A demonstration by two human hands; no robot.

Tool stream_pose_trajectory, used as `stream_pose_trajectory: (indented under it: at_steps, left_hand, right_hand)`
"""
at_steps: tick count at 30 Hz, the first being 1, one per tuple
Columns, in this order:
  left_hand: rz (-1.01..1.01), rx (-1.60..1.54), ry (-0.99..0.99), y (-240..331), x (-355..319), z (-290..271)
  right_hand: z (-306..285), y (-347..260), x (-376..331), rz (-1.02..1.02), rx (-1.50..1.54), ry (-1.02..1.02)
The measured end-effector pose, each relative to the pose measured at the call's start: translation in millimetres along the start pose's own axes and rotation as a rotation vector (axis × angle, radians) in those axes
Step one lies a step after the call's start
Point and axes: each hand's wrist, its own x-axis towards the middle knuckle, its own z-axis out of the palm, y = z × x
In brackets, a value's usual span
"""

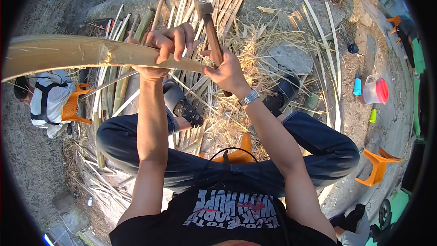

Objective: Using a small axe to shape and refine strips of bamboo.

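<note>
Across the upper left of the view a long split bamboo slat [68, 52] runs nearly level, its long axis left to right; the wide pale end points out past the left edge, and the narrow end tapers to a tip just beside the right hand; the slat hangs in the air above the person's knees, clear of the ground; below it a heap of cut bamboo strips [191, 13] lies fanned over a grey rock [282, 59] amid dry straw; off to the left another person in a white top sits on an orange stool [73, 107]; a second orange stool [378, 166] stands at the lower right, well apart; near it, farther up, sits a white bucket with a pink lid [377, 91]; the left hand [166, 48] is wrapped over the slat from above, fingers curled tight round it, so most of the slat's length lies to that hand's left and only a short tapering part to its right; the right hand [227, 73] is closed round the wooden handle of a blade [210, 27], which stands almost upright, its squared top pointing away from the person; the blade's lower part meets the slat's narrow tip; a metal wristwatch [249, 97] sits on the right wrist
</note>
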Motion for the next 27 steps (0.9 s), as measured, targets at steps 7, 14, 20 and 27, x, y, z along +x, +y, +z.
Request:
stream_pose_trajectory:
  at_steps: [7, 14, 20, 27]
  left_hand:
    - [0.01, -0.004, 0.038, 3.8, -9.0, -5.6]
    - [0.027, 0.068, 0.107, 5.9, -10.4, -4.6]
    - [0.146, 0.181, 0.251, 1.5, -17.6, -18.8]
    - [0.147, 0.352, 0.546, -14.3, -7.2, 13.8]
  right_hand:
    - [17.0, -14.5, 19.2, 0.032, -0.019, 0.035]
    - [6.2, -20.8, 25.2, 0.088, 0.128, 0.125]
    - [-30.0, -69.4, 4.0, 0.157, 0.344, 0.233]
    - [-14.9, -99.4, -17.4, 0.276, 0.444, 0.141]
